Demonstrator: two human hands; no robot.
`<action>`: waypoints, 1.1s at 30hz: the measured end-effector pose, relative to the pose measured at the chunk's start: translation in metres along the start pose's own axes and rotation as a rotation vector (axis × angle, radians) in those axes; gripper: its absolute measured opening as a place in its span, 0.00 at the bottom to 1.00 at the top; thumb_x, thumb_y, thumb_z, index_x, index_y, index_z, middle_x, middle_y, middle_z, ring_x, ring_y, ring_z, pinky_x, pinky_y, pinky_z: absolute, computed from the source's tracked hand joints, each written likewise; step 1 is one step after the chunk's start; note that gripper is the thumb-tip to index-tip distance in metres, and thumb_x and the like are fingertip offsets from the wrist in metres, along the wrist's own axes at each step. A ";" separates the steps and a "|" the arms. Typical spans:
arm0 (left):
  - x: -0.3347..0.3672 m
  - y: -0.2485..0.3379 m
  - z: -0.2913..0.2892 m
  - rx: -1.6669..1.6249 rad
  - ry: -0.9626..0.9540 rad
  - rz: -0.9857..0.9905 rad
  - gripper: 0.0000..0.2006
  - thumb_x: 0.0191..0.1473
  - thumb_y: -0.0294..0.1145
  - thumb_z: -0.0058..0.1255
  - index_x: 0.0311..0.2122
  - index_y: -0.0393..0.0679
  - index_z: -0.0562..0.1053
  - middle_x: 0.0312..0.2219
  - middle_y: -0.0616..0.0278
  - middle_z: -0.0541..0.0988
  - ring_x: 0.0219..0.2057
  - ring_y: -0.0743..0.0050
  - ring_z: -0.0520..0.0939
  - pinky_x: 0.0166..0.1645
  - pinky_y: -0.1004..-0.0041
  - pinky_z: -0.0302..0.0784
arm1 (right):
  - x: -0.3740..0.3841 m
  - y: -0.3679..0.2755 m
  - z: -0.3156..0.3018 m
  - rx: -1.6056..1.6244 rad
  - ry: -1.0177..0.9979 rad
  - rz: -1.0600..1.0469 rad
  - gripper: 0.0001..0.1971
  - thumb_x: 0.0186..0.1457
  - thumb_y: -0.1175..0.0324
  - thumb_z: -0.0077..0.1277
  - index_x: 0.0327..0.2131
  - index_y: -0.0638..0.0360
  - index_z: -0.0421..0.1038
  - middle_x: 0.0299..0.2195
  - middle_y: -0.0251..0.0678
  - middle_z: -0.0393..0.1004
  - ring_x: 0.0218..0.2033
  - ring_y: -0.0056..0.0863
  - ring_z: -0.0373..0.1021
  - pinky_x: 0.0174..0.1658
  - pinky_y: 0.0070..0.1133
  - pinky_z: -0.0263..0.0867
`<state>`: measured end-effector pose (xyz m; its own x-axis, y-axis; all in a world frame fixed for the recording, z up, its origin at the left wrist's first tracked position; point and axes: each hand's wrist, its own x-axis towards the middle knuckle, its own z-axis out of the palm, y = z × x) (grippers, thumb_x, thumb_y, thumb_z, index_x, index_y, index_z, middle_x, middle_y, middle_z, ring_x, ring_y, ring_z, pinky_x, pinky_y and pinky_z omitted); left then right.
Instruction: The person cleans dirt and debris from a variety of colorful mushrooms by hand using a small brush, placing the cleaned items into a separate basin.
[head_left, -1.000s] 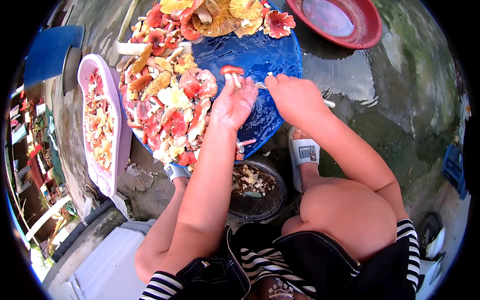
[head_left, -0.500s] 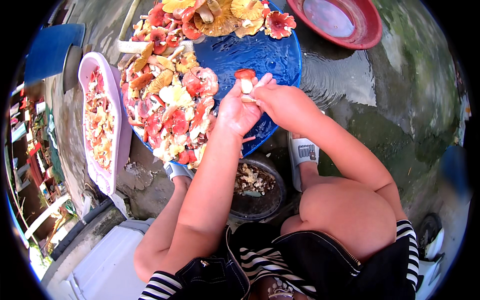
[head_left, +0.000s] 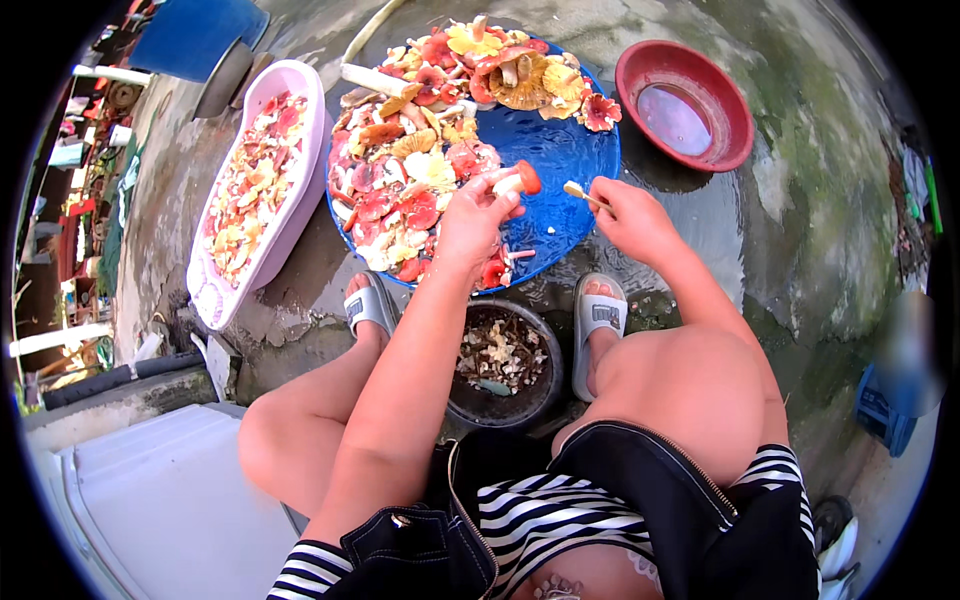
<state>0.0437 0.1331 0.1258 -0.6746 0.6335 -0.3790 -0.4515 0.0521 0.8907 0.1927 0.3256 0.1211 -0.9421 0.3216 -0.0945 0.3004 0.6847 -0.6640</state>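
My left hand point(head_left: 472, 225) is closed on a small mushroom point(head_left: 528, 177), its red cap pointing right and its pale stem between thumb and fingers. To the right, apart from it, my right hand point(head_left: 632, 222) pinches a thin, pale stick-like tool point(head_left: 577, 189) with a wider tip; its exact kind is unclear. Both hands are over the near part of a large round blue tub point(head_left: 575, 215) holding water. Red and yellow mushrooms point(head_left: 385, 205) are heaped along its left and far sides.
A pink oblong tub point(head_left: 312, 130) of mushrooms stands at the left. At the far right is a red basin point(head_left: 738, 125) with liquid in it. Between my feet sits a dark bowl point(head_left: 545, 395) of scraps. Wet concrete point(head_left: 810, 220) surrounds them.
My hands have moved apart; the right has drawn away to the right with the stick-like tool. The mushroom in my left hand has tipped from upright to cap-right. The whole view has shifted.
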 end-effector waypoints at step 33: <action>-0.084 0.085 -0.239 -0.837 0.301 0.311 0.14 0.59 0.32 0.54 0.47 0.36 0.70 0.39 0.55 0.78 0.36 0.71 0.77 0.40 0.78 0.79 | -0.096 -0.092 0.088 0.522 0.113 0.259 0.10 0.62 0.66 0.48 0.41 0.60 0.75 0.20 0.27 0.72 0.21 0.14 0.65 0.27 0.18 0.62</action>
<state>-0.0772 -0.0998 0.1733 -0.9050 0.2935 -0.3081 -0.4200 -0.7315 0.5371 0.2424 0.1739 0.1257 -0.8175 0.5226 -0.2420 0.3786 0.1711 -0.9096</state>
